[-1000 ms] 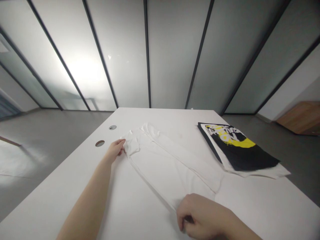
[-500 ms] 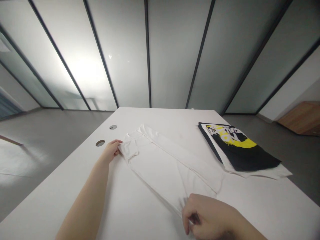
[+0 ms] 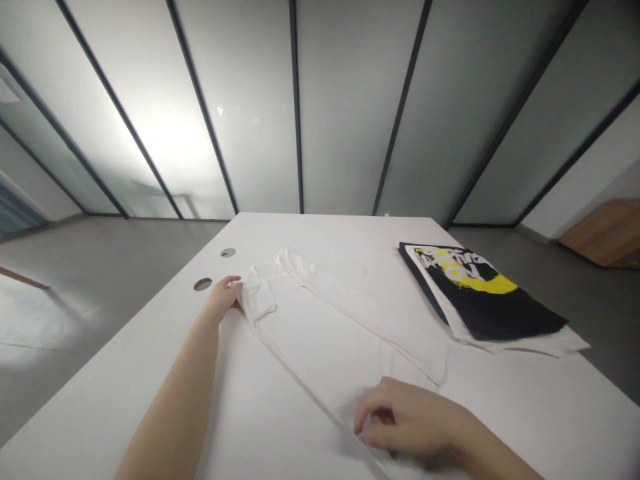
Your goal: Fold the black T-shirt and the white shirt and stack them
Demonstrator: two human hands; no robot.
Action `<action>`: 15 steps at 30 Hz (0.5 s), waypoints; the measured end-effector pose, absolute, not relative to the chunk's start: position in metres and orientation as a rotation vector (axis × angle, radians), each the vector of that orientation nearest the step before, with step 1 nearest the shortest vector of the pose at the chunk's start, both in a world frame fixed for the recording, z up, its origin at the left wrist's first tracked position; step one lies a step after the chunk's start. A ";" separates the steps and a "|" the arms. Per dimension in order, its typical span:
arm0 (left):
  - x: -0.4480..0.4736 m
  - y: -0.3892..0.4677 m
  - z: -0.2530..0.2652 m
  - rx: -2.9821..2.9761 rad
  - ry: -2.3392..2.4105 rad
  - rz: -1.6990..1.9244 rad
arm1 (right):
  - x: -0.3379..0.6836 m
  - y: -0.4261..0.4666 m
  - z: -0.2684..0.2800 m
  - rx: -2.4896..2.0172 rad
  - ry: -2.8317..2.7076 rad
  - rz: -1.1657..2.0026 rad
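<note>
A thin white T-shirt (image 3: 320, 347) lies lengthwise on the white table (image 3: 280, 447), partly folded over, its short sleeve and collar at the far left. At the sleeve end, my left hand (image 3: 226, 297) has its fingers closed on the shirt's left edge. Close to me, my right hand (image 3: 405, 420) is curled, thumb and forefinger together at the shirt's near left edge. Slight blur softens those fingertips. The white cloth blends into the tabletop, so parts of its outline are faint.
A stack of flat garments (image 3: 480, 293) sits at the table's right side, a black one with a yellow and white print on top. Two round holes (image 3: 203, 285) pierce the tabletop at left. Frosted glass panels (image 3: 345, 107) stand beyond the far edge.
My right hand has shifted slightly left and away from me, and the shirt's near edge lies a little straighter. The slanting crease near that hand has faded. My left hand stays at the sleeve.
</note>
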State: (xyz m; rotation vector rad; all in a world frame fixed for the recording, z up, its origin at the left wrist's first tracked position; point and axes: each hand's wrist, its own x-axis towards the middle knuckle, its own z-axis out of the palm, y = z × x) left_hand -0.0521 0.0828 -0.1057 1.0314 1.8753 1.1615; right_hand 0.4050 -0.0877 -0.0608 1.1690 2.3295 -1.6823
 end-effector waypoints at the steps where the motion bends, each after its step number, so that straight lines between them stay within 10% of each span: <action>1: -0.053 0.082 -0.106 1.032 1.884 1.167 | 0.400 -0.085 -0.060 1.236 2.341 -1.704; 15: -0.058 0.083 -0.112 0.993 1.881 1.234 | 0.232 0.046 -0.090 1.513 3.075 -0.673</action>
